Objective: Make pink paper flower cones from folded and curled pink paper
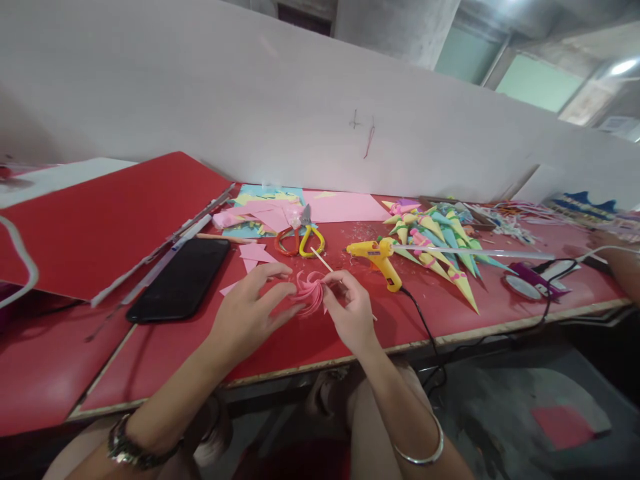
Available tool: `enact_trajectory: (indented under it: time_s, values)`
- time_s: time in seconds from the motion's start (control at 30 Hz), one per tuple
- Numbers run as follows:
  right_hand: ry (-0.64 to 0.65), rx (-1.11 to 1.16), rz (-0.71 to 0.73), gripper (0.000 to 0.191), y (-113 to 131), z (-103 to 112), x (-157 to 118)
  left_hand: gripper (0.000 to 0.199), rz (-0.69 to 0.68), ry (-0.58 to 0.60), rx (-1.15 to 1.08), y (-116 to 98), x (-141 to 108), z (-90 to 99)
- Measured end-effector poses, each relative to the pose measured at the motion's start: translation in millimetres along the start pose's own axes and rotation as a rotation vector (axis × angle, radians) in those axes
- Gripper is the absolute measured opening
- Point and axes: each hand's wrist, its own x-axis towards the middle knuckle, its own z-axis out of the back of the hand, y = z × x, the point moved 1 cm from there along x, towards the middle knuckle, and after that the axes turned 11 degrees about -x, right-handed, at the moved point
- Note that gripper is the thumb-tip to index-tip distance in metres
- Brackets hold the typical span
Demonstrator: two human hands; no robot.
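My left hand has its fingers spread and curved at the left side of a pink curled-strip paper piece. I cannot tell whether its fingertips touch the strips. Thumb and forefinger of my right hand pinch the right edge of this paper piece. A thin wooden stick runs behind my right hand; whether it is held or lies on the table is unclear. Just beyond my hands lie scissors with red and yellow handles. A yellow glue gun with a long clear glue stick lies to the right.
A black phone and a large red board lie left. Pink paper sheets are at the back. Several paper cones are piled right. The glue gun's cord hangs over the table edge. Another person's arm is far right.
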Motion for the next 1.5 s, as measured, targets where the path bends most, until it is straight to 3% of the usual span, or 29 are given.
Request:
enact_trajectory:
  time_s: [0.17, 0.53, 1.5]
  values:
    - [0.006, 0.007, 0.003, 0.003, -0.1, -0.7, -0.5, 0.024, -0.052, -0.018, 0.102, 0.6, 0.1, 0.5]
    - [0.047, -0.039, 0.12, 0.016, 2.2, 1.3, 0.1, 0.018, -0.064, 0.012, 0.076, 3.1, 0.0, 2.3]
    - [0.089, -0.083, 0.125, 0.019, 1.0, 1.1, -1.3, 0.019, -0.032, 0.024, 0.051, 2.8, 0.4, 3.0]
